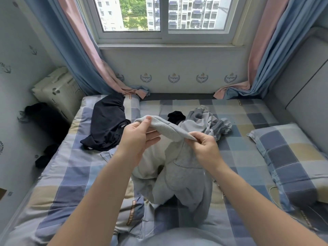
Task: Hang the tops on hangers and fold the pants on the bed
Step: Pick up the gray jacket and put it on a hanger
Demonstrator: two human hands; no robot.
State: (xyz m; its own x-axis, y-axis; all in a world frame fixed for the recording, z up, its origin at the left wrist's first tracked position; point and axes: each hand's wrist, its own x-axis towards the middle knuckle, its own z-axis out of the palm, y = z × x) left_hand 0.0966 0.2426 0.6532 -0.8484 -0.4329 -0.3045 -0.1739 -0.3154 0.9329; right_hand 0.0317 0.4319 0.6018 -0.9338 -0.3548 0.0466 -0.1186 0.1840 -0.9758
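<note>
I hold a light grey garment (179,174) up over the checked bed (71,174), its ribbed band stretched between my hands. My left hand (140,137) pinches the band's left end with thumb on top. My right hand (202,144) pinches the band's right end. The rest of the grey garment hangs down and bunches on the bed in front of me. A dark navy garment (106,121) lies crumpled on the bed's far left. A small black piece (176,116) and a heap of blue-grey clothes (211,121) lie behind my hands.
A checked pillow (291,160) lies at the right by the padded headboard (301,86). A white box (58,89) and dark items (44,118) sit left of the bed. Curtains (92,59) drape onto the bed's far edge under the window.
</note>
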